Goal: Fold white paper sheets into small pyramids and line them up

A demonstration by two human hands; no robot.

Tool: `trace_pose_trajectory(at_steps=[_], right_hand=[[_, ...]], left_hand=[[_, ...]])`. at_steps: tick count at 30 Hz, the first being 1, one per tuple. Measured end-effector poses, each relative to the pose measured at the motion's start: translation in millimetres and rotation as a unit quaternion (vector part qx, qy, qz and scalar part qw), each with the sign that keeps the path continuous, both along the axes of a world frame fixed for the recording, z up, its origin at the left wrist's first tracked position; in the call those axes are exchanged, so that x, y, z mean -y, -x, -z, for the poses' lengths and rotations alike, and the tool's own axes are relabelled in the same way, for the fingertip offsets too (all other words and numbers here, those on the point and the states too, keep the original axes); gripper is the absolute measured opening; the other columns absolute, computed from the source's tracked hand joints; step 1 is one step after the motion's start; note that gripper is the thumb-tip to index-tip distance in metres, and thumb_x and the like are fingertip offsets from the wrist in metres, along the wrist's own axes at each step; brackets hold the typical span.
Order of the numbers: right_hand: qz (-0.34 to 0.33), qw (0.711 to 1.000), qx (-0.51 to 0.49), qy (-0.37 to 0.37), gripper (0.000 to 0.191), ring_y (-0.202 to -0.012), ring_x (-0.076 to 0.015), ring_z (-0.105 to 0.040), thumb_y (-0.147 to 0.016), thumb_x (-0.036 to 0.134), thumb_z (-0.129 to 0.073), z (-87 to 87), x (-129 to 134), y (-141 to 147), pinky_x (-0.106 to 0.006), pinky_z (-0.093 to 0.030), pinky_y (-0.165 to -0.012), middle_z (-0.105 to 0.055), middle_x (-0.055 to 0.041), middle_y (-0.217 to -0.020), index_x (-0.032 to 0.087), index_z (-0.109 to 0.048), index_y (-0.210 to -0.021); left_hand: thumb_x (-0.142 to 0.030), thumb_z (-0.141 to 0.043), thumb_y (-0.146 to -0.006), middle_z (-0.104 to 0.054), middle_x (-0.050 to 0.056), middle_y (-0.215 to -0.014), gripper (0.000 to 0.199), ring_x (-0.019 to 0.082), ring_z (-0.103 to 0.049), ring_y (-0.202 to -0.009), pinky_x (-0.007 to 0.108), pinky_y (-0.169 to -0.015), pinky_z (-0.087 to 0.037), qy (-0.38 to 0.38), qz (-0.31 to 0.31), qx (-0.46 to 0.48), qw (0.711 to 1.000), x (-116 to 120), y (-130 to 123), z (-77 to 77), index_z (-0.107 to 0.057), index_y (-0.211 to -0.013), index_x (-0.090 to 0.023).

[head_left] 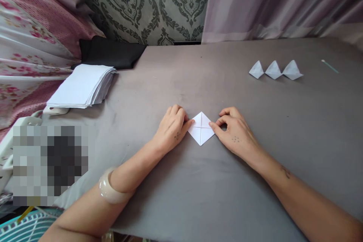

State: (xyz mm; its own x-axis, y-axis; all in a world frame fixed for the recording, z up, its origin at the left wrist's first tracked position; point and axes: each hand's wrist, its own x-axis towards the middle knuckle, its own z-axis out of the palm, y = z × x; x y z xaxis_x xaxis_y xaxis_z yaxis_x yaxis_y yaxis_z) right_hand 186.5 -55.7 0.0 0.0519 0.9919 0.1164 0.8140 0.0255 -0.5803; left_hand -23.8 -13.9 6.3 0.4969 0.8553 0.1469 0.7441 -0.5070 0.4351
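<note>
A small white folded paper square (200, 136) lies on the grey cloth surface, turned like a diamond, with crease or flap lines crossing at its middle. At its left corner, my left hand (174, 126) pinches the paper, thumb on top and fingers curled. My right hand (234, 130) grips the opposite corner between thumb and curled index finger. Fingers beneath the paper are hidden. Farther back on the right stand several folded white paper pieces, the leftmost a pointed paper piece (256, 70), in a row with corners close together.
A thick stack of white paper (81, 85) lies at left, beside a black folded item (113, 53). A cotton swab (329, 66) rests at far right. Curtains (241, 3) and a patterned wall (153, 3) border the back. A teal fan-like grille (31, 227) sits lower left.
</note>
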Motion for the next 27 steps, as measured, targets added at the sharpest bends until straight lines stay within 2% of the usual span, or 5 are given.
trace_pose_trajectory(at_steps=[3,7,16,22,27], right_hand=[[-0.007,1.0,0.006,-0.011,0.028,-0.09,-0.0235,-0.061,-0.082,0.043,-0.059,0.4,-0.6,-1.7,-0.041,-0.05,-0.08,-0.057,-0.0085,-0.106,0.022,-0.062,-0.065],[-0.015,1.0,0.008,0.013,0.031,-0.09,-0.0222,-0.061,-0.08,0.046,-0.061,-4.3,-3.2,-6.1,-0.039,-0.049,-0.08,-0.055,-0.0079,-0.105,0.022,-0.058,-0.061],[-0.068,0.988,-0.079,0.111,0.011,-0.077,-0.0167,-0.059,-0.071,0.031,-0.066,-19.4,-14.8,-35.0,-0.033,-0.051,-0.072,-0.061,-0.0053,-0.097,0.022,-0.065,-0.078],[-0.017,0.962,-0.266,0.052,0.015,-0.081,-0.0183,-0.066,-0.077,0.02,-0.05,-18.8,-12.8,-11.7,-0.035,-0.053,-0.073,-0.068,-0.0064,-0.092,0.02,-0.06,-0.09],[-0.095,0.983,-0.155,0.035,0.015,-0.082,-0.0176,-0.063,-0.079,0.017,-0.047,-17.3,1.5,18.3,-0.033,-0.051,-0.077,-0.066,-0.0037,-0.089,0.022,-0.056,-0.09]], left_hand=[[-0.022,-0.038,-0.096,-0.056,0.01,-0.112,0.027,0.022,-0.047,-0.097,0.037,-0.086,-0.042,-0.048,0.082,-0.038,0.995,-0.4,-2.9,-2.3,-0.055,-0.116,-0.02],[-0.008,-0.031,-0.092,-0.057,0.009,-0.116,0.046,0.021,-0.048,-0.099,0.034,-0.084,-0.04,-0.068,0.168,-0.075,0.981,-2.7,-3.4,-1.7,-0.055,-0.127,-0.026],[-0.007,-0.033,-0.089,-0.055,0.009,-0.118,0.051,0.022,-0.047,-0.099,0.036,-0.087,-0.039,-0.052,0.174,-0.078,0.98,-5.4,-1.8,-2.9,-0.058,-0.128,-0.028],[-0.007,-0.035,-0.088,-0.057,0.01,-0.118,0.049,0.023,-0.048,-0.098,0.036,-0.084,-0.038,-0.067,0.175,-0.083,0.979,-4.0,-2.4,-5.0,-0.06,-0.126,-0.027],[-0.007,-0.038,-0.087,-0.061,0.007,-0.113,0.047,0.021,-0.051,-0.097,0.035,-0.085,-0.04,-0.032,0.158,-0.019,0.987,-5.3,-4.5,-3.1,-0.063,-0.12,-0.029]])
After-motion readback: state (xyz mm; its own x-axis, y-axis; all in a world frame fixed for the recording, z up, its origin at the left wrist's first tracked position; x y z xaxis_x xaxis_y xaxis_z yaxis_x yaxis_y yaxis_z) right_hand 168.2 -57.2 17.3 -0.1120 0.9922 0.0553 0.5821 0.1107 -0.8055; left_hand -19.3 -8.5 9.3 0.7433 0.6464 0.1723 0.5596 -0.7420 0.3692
